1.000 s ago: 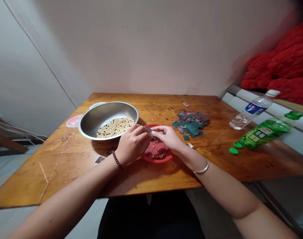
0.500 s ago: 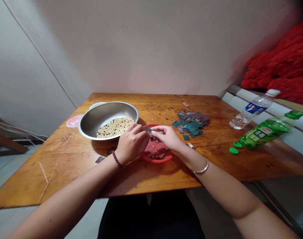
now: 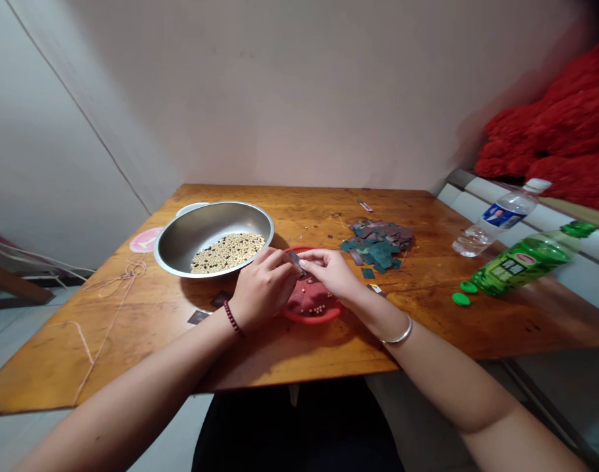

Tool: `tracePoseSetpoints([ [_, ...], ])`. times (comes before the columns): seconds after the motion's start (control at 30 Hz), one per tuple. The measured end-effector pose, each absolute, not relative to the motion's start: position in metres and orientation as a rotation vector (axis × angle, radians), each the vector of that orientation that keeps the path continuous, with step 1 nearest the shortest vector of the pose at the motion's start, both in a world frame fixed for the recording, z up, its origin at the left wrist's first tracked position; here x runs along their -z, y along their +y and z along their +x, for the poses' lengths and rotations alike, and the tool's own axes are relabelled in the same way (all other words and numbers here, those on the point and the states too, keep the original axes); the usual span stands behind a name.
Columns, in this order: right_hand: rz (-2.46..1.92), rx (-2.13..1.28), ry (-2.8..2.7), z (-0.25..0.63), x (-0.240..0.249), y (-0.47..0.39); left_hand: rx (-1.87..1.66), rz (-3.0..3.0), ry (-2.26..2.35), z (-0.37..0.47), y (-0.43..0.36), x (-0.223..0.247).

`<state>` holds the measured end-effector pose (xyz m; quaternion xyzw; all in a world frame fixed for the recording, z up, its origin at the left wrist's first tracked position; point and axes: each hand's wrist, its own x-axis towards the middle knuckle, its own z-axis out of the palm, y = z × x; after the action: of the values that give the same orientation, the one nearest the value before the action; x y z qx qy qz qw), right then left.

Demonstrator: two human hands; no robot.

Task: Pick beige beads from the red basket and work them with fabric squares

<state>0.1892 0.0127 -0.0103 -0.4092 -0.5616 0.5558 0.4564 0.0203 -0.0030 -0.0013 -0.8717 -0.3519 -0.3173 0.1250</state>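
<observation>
My left hand (image 3: 267, 287), with a beaded bracelet at the wrist, is closed with its fingertips pressed on a small dark flat piece (image 3: 294, 258). From the other side, my right hand (image 3: 330, 272) pinches the same piece between thumb and fingers. Both hands are above a red plastic mesh basket (image 3: 312, 319), which holds several pale round beads or beans (image 3: 319, 309). Beyond my left hand, a steel basin (image 3: 181, 246) contains many pale and black bean-like grains (image 3: 225, 252). Fingers partly hide the piece, so its exact kind cannot be made out.
A heap of green and purple-brown square pieces (image 3: 378, 241) lies on the wooden table (image 3: 147, 347), back right. A clear bottle (image 3: 496, 219), a green bottle (image 3: 525, 262) and two green caps (image 3: 461, 299) are at the right. Loose string (image 3: 117, 301) trails at the left.
Almost nothing differs. My left hand has shifted very slightly to the right and down, while both hands keep their hold on the dark piece above the basket.
</observation>
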Motion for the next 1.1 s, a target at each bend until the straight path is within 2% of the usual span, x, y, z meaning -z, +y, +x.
tracePoseSetpoints([
  [1.1, -1.039, -1.374, -1.358, 0.1878, 0.0082, 0.0123, 0.926, -2.454, -1.083, 0.0206, -0.0030, 0.0027],
])
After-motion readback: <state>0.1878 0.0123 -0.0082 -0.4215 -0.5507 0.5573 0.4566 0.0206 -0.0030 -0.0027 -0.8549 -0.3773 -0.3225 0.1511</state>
